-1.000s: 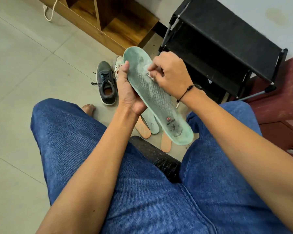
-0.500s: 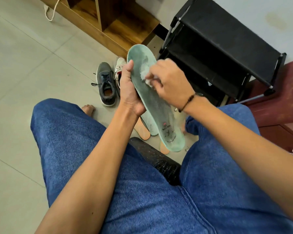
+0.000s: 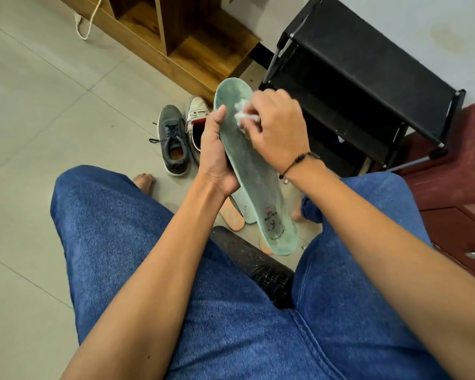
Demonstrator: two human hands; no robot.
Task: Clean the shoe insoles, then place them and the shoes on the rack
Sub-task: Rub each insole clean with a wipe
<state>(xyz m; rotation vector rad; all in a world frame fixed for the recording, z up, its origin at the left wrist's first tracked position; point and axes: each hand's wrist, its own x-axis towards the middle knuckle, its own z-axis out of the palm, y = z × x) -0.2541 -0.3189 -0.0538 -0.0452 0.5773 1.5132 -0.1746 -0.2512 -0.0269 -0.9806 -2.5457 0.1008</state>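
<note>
- The left hand point(image 3: 217, 157) grips the long mint-green foam insole point(image 3: 254, 171) by its edge and holds it tilted face-up over the lap, probably to steady it for wiping.
- The right hand point(image 3: 277, 127) pinches a crumpled white wipe point(image 3: 243, 113) against its toe end.
- Grey and white sneakers point(image 3: 183, 138) wait on the floor beside the black fabric-shelved rack point(image 3: 368, 86).

The long green insole point(image 3: 254, 171) sits tilted in my left grip point(image 3: 215, 157), toe end up near the middle top of the frame. It looks worn and dusty. My right grip point(image 3: 274, 127) pinches a small white wad point(image 3: 242, 115) against its toe part. More insoles point(image 3: 235, 215) lie on the floor under it. Two shoes point(image 3: 184, 138) sit left of it. The black rack point(image 3: 362, 86) stands at the upper right.
</note>
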